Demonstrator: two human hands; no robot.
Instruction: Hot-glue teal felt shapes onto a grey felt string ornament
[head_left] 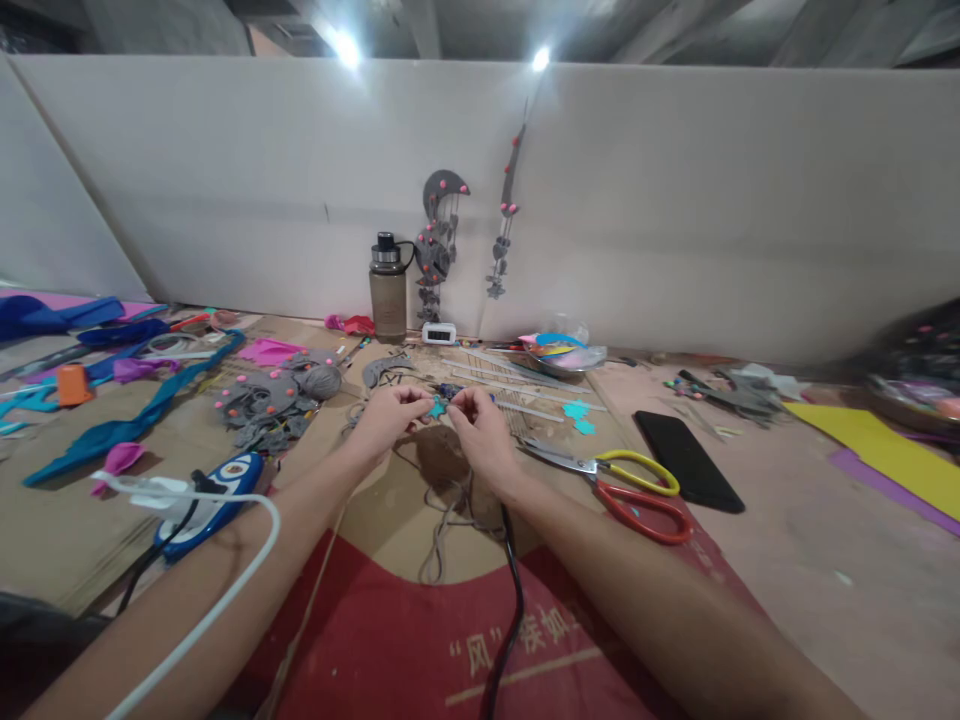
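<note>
A small teal felt star (pixel 436 407) is pinched between my two hands over the cardboard. My left hand (pixel 394 418) is closed, its thumb and fingertips on the star's left edge. From the other side my right hand (pixel 486 438) is closed too, with its fingertips at the star's right edge. A loose grey cord (pixel 450 525) lies curled below my hands. Yellow-and-red-handled scissors (pixel 630 480) lie to the right of my right wrist. Several teal felt cutouts (pixel 577 415) rest beyond them, and a grey felt crescent (pixel 386 368) sits behind my left hand.
A black phone (pixel 686 460) lies right of the scissors. At the back stand a water bottle (pixel 388 300) and a small digital clock (pixel 439 334). Grey felt ornaments (pixel 262 395) and a blue power strip (pixel 214 500) are at left. A black cable (pixel 514 600) crosses the front.
</note>
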